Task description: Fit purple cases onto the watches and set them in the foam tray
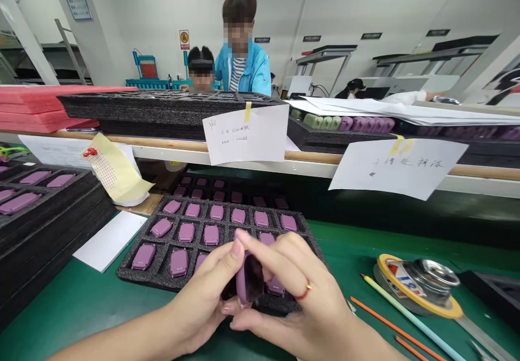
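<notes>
Between my two hands, a purple smartwatch body (pixel 242 282) with a dark, glossy face stands on edge. My left hand (pixel 203 290) grips it from the left, thumb near its top and fingers under its lower end. From the right, my right hand (pixel 311 296) closes on it with the index fingertip at the top and the thumb at the bottom; a red band circles one finger. Just behind and beneath them lies a black foam tray (pixel 148 281) holding several purple watch bodies (pixel 179 262) in separate cells. My hands hide part of its front right.
A tape roll (pixel 400 285), a metal-topped jar (pixel 434 274), a pale green pen (pixel 410 309) and orange sticks (pixel 392 323) lie right. Stacked foam trays (pixel 81 231) stand left. A shelf (pixel 309 166) with hanging paper notes (pixel 247 136) crosses behind; two people are beyond.
</notes>
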`<control>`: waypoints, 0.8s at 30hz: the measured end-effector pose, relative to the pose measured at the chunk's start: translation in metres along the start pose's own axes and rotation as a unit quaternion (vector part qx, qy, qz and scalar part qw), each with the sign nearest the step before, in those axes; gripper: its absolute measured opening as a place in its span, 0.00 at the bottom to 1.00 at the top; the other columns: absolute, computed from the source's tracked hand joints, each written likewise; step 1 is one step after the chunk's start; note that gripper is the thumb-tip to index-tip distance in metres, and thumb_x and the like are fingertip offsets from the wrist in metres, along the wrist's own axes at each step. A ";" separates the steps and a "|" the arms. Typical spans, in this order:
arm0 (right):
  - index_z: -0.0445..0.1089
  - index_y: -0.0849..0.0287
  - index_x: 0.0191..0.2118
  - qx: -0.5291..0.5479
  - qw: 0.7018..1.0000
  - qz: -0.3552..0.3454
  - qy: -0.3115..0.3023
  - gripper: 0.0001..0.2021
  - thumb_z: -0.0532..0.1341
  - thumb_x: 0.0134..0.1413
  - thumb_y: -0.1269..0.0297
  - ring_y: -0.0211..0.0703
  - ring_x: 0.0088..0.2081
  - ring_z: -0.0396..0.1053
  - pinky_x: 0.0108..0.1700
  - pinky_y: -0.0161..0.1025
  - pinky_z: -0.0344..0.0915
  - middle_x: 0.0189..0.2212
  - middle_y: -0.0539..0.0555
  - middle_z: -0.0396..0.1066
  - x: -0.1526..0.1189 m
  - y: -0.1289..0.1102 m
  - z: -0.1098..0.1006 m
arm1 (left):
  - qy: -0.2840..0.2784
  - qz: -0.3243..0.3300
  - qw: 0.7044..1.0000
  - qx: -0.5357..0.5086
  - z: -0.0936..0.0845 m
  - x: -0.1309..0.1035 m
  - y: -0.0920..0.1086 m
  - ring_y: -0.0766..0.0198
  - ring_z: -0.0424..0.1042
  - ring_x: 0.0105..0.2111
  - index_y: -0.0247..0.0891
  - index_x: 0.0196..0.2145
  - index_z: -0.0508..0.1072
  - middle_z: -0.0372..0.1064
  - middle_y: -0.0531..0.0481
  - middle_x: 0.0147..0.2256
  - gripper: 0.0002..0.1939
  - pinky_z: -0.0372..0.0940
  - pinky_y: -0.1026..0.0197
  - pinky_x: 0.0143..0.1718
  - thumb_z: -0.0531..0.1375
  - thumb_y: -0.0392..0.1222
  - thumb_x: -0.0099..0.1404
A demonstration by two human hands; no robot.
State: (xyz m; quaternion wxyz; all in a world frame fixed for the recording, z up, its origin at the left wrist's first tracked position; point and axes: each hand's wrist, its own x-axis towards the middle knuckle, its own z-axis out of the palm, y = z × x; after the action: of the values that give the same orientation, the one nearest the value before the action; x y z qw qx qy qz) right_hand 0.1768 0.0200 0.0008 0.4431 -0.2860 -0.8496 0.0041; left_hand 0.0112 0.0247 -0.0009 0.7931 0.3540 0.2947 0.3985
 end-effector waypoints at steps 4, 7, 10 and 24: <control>0.65 0.58 0.55 0.075 0.997 0.029 0.017 0.28 0.73 0.49 0.68 0.41 0.34 0.68 0.39 0.42 0.66 0.37 0.52 0.74 0.002 0.002 0.000 | 0.035 -0.023 0.999 -0.010 -0.001 0.001 -0.001 0.75 0.53 0.20 0.35 0.32 0.74 0.63 0.56 0.24 0.26 0.47 0.70 0.20 0.68 0.64 0.55; 0.65 0.56 0.53 0.093 0.995 0.043 0.014 0.28 0.74 0.48 0.64 0.42 0.37 0.71 0.43 0.42 0.66 0.41 0.53 0.76 0.005 0.003 -0.006 | 0.029 -0.043 0.998 -0.028 -0.001 0.000 0.002 0.77 0.52 0.17 0.33 0.32 0.75 0.66 0.53 0.24 0.29 0.42 0.70 0.18 0.65 0.67 0.55; 0.65 0.56 0.53 0.091 0.995 0.046 -0.005 0.27 0.74 0.49 0.64 0.43 0.38 0.72 0.46 0.44 0.65 0.40 0.53 0.76 0.006 0.003 -0.009 | 0.011 -0.041 0.999 -0.021 0.000 -0.001 0.004 0.79 0.51 0.16 0.32 0.31 0.76 0.67 0.52 0.25 0.29 0.40 0.71 0.16 0.66 0.67 0.56; 0.72 0.60 0.39 -0.080 0.954 0.228 -0.179 0.14 0.70 0.45 0.64 0.56 0.42 0.72 0.47 0.52 0.68 0.36 0.58 0.76 0.003 0.059 -0.011 | 0.195 0.012 0.980 -0.035 -0.007 0.015 0.007 0.78 0.60 0.22 0.35 0.39 0.70 0.70 0.49 0.36 0.11 0.54 0.75 0.18 0.68 0.37 0.63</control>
State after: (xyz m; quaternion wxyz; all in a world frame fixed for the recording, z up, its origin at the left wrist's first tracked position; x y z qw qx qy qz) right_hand 0.2122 0.0682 -0.0063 0.2462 -0.5015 -0.8247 0.0881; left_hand 0.0110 0.0428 -0.0022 0.7270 0.2453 0.4257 0.4797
